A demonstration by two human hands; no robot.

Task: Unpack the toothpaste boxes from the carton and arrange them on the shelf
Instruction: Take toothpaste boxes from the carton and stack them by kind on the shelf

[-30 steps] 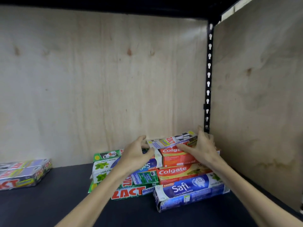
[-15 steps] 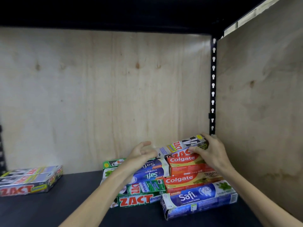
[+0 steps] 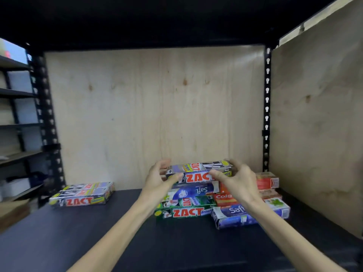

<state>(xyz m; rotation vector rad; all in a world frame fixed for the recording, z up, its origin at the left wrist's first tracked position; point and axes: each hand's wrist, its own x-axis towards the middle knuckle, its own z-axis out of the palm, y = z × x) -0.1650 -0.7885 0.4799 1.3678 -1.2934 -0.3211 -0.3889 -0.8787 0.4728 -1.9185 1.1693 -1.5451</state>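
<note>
Zact box (image 3: 198,171) lengthwise left-right, level.

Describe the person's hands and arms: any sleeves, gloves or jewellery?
Both forearms are bare to the bottom edge of the frame, with no sleeves in view. The left hand and right hand wear no gloves, and no watch, ring or bracelet shows, though the picture is slightly blurred.

Left hand (image 3: 157,180) and right hand (image 3: 238,182) reach forward, fingers curled.

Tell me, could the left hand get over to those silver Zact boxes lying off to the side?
Probably yes: only bare dark shelf lies between the left hand and the silver Zact boxes, though it first must release the box it grips.
</note>
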